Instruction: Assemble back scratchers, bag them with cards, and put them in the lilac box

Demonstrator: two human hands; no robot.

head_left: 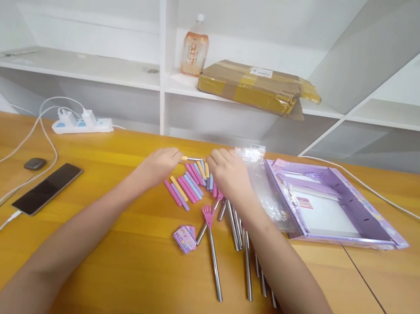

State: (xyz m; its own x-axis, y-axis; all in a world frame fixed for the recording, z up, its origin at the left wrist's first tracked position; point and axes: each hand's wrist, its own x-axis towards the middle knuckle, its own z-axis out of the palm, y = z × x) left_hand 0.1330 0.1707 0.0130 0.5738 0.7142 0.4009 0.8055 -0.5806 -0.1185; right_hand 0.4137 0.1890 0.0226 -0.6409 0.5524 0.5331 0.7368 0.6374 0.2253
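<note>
Broadly, white shelving point(165, 24) stood behind the wood-grained, yellow-brown table point(111, 275). At right on the table lay an open purple box point(361, 241). Up on the shelf, a taped carton point(238, 87) bore a white label point(261, 72) too small to read; left of it, a bottle point(198, 27) wore an orange label point(195, 52) with blurred characters. The left hand point(160, 164) and right hand point(228, 172) were closed on opposite ends of a yellow-ended metal rod point(194, 159) near the far middle.

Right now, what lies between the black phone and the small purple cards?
In the head view, the left forearm crosses between the phone and the purple cards, with wooden tabletop showing either side; anything beneath the arm is hidden.
</note>
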